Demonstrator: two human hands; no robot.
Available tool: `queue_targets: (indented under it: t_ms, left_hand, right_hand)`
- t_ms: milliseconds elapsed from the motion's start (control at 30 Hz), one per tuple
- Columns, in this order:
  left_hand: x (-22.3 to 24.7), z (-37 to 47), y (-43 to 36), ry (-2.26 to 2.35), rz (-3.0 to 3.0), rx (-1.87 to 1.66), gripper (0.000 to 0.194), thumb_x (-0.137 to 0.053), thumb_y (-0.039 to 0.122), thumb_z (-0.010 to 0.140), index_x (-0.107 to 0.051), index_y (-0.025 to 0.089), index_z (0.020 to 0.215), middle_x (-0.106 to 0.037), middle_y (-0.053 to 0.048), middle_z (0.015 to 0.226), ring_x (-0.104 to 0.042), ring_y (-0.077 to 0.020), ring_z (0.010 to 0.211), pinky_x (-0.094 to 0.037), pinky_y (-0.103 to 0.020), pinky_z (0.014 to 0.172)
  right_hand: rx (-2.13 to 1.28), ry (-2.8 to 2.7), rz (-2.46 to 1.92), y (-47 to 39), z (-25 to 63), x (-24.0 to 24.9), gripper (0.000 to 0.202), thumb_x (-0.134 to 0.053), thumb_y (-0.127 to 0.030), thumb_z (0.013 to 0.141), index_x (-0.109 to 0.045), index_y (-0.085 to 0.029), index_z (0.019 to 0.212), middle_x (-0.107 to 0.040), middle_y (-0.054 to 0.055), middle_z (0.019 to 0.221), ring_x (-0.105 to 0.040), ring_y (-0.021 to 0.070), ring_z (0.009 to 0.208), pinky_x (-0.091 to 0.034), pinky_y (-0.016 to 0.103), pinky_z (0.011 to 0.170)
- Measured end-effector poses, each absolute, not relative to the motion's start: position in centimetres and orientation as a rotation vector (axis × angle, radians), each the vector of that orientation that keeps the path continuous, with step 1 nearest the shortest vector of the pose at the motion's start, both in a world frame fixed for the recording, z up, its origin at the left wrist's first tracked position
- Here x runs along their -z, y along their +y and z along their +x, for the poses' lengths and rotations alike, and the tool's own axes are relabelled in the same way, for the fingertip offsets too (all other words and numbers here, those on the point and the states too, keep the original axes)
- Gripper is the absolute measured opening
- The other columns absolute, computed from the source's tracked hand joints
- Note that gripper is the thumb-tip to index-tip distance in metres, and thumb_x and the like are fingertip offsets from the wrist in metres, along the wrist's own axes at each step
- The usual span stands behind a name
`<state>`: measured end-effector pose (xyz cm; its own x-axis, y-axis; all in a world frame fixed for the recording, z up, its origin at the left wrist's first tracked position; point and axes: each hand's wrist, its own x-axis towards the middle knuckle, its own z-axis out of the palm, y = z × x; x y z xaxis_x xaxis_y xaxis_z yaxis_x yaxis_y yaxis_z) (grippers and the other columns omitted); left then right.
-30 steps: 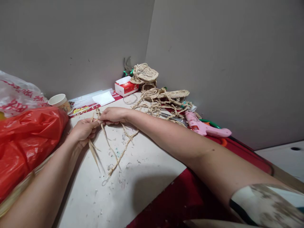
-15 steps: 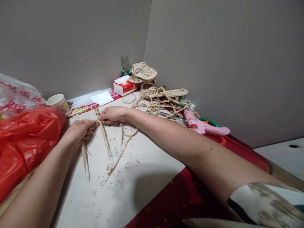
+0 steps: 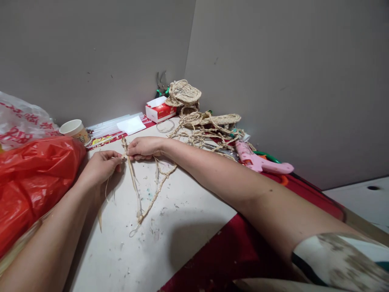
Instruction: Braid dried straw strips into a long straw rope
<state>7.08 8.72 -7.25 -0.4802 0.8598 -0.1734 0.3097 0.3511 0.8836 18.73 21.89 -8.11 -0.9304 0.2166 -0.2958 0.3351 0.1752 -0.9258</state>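
Pinched between finger and thumb of my left hand [image 3: 105, 165] is a pale straw strand [image 3: 100, 219], whose loose end dangles below the palm. My right hand [image 3: 144, 147] grips a straw braid [image 3: 124, 142] close beside it, and the fingertips of both hands nearly meet there. Flat strands hang from that braid toward the table. A thin twisted straw cord [image 3: 154, 198] runs down from under my right hand to a small wire loop [image 3: 132, 233] on the white board [image 3: 121, 259].
At the back are coiled straw braids [image 3: 184, 93], a red tissue box [image 3: 160, 112], pruning shears [image 3: 161, 85], a wire ring [image 3: 165, 126] and a paper cup [image 3: 73, 129]. A pink glue gun [image 3: 261, 161] lies right of my forearm. A red plastic bag [image 3: 39, 178] bulges at left.
My left hand has turned slightly and its fingers have shifted on the strand. The dangling end has swung left and lower. My right hand stays nearly still at the braid.
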Motion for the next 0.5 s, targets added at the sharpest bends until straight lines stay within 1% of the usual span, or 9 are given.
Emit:
queue_targets:
  t_ms: [100, 167, 267, 367, 500]
  left_hand:
    - [7.4, 7.2, 8.8, 1.890, 0.918, -1.157, 0.007, -0.066, 0.017, 0.061, -0.061, 0.015, 0.056, -0.043, 0.003, 0.038, -0.032, -0.0055, 0.034, -0.019, -0.016, 0.036]
    - [7.5, 7.2, 8.9, 1.880, 0.864, -1.181, 0.008, -0.066, 0.017, 0.060, -0.060, 0.014, 0.056, -0.040, 0.004, 0.039, -0.030, -0.0045, 0.034, -0.016, -0.016, 0.036]
    - [7.7, 7.0, 8.9, 1.944, 0.916, -1.157, 0.006, -0.066, 0.020, 0.059, -0.063, 0.014, 0.061, -0.044, 0.003, 0.042, -0.032, -0.0054, 0.037, -0.018, -0.017, 0.037]
    - [7.8, 6.9, 8.9, 2.037, 1.011, -1.119, 0.009, -0.065, 0.022, 0.060, -0.066, 0.014, 0.065, -0.047, 0.003, 0.045, -0.032, -0.0061, 0.038, -0.019, -0.018, 0.038]
    - [7.5, 7.5, 8.7, 2.164, 1.160, -1.055, 0.010, -0.062, 0.022, 0.063, -0.066, 0.013, 0.065, -0.045, 0.003, 0.044, -0.030, -0.0064, 0.039, -0.018, -0.019, 0.037]
  right_hand:
    - [1.868, 2.350, 0.533, 21.9, 18.8, 8.1, 0.019, -0.045, -0.016, 0.085, -0.051, -0.013, 0.067, -0.034, -0.007, 0.042, -0.023, 0.0039, 0.033, -0.014, 0.018, 0.032]
    - [1.863, 2.364, 0.529, 21.9, 18.9, 8.1, 0.021, -0.045, -0.019, 0.087, -0.052, -0.013, 0.068, -0.034, -0.007, 0.041, -0.023, 0.0039, 0.032, -0.014, 0.018, 0.032]
    - [1.853, 2.391, 0.565, 21.7, 18.8, 8.1, 0.020, -0.046, -0.021, 0.086, -0.051, -0.013, 0.067, -0.034, -0.007, 0.041, -0.023, 0.0038, 0.031, -0.015, 0.018, 0.031]
    - [1.773, 2.489, 0.683, 21.1, 18.6, 8.1, 0.019, -0.049, -0.018, 0.080, -0.050, -0.014, 0.062, -0.033, -0.006, 0.040, -0.023, 0.0038, 0.030, -0.015, 0.019, 0.031]
    - [1.645, 2.635, 0.850, 20.1, 18.3, 7.7, 0.019, -0.053, -0.019, 0.074, -0.049, -0.014, 0.057, -0.038, -0.004, 0.040, -0.026, 0.0043, 0.029, -0.018, 0.020, 0.029]
